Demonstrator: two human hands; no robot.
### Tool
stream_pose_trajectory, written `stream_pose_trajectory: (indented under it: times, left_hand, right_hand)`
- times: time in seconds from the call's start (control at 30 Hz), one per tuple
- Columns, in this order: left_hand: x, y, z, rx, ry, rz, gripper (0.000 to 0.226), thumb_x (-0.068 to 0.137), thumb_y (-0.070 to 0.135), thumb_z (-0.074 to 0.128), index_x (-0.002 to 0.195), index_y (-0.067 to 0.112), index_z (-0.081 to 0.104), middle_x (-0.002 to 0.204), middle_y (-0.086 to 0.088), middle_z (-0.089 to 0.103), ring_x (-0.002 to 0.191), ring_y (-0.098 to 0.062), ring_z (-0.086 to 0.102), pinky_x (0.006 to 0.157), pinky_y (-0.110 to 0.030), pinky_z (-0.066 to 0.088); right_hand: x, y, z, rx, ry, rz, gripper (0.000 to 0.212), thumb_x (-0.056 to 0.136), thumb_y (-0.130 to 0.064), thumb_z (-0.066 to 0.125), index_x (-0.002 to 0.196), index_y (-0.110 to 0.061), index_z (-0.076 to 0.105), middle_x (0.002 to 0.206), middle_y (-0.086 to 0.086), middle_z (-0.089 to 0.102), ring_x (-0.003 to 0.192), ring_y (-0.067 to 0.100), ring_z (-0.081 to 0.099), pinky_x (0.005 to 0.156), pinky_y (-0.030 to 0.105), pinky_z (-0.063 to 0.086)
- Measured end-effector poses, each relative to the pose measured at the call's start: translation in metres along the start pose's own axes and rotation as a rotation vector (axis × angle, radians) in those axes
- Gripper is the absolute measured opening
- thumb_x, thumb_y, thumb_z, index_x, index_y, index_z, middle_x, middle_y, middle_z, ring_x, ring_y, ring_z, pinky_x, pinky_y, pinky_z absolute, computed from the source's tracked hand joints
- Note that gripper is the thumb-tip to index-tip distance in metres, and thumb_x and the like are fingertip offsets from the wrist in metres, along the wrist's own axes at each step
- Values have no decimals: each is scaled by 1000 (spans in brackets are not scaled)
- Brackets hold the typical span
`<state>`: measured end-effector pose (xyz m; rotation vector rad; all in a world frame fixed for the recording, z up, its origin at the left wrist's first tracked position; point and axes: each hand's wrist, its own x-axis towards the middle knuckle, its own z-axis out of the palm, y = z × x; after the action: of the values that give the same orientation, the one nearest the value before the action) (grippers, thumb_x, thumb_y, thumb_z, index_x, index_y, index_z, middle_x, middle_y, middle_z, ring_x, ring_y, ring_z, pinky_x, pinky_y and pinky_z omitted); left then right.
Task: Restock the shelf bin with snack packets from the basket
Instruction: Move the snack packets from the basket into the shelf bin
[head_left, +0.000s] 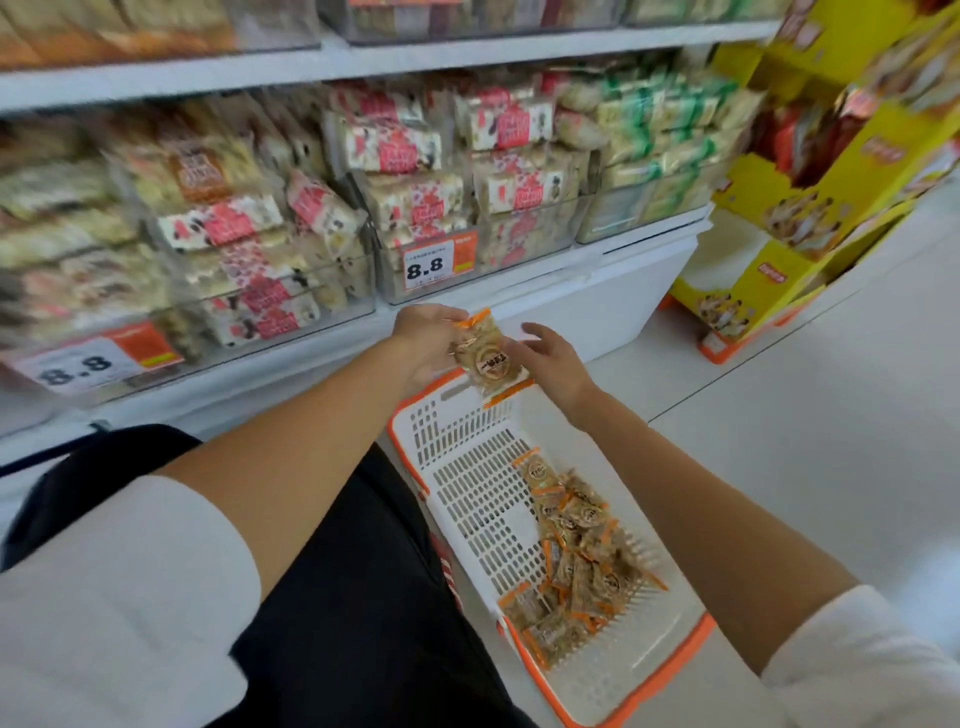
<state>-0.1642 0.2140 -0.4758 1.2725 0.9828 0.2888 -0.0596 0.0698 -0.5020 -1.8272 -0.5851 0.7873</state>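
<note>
Mid-frame, the left hand (423, 340) holds a snack packet (488, 358) in a closed grip; the right hand (553, 364), grip open, is just beside it, above the basket (467, 467).

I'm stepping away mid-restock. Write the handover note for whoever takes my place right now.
Left hand grips a snack packet above the far end of the basket.
Right hand is open beside that packet, holding nothing.
The basket sits on the floor, with a pile of packets in its near end.
Done: one packet lifted out.
Left: put it in the shelf bin, then move the pile. Which bin takes them is unclear.
</note>
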Motion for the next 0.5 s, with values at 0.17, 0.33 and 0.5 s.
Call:
stream_pose_trajectory:
  times: [0.17,0.33,0.5]
  left_hand:
    - [-22,57,-20,21,-18,159,27,89,-11,54,88,13,66,99,-13,64,73,-17,61,68,-29,57]
    - [-41,111,-42,157,8,272,28,81,22,78,106,13,70,94,-4,72,86,-19,68,74,-32,58]
    - [-56,163,-67,1,149,404,12,80,18,78,77,16,67,88,-13,69,77,-25,67,74,-40,59]
  right_hand:
    - [2,-56,1,28,-162,-69,30,85,-26,74,77,2,66,71,8,62,69,15,61,73,29,53]
    - [2,-127,4,-17,-194,-192,23,84,-20,75,72,-5,63,68,11,56,68,22,56,73,36,51]
    - [4,-197,-3,177,-162,-194,38,79,-10,79,110,2,62,97,13,71,83,20,68,69,27,55]
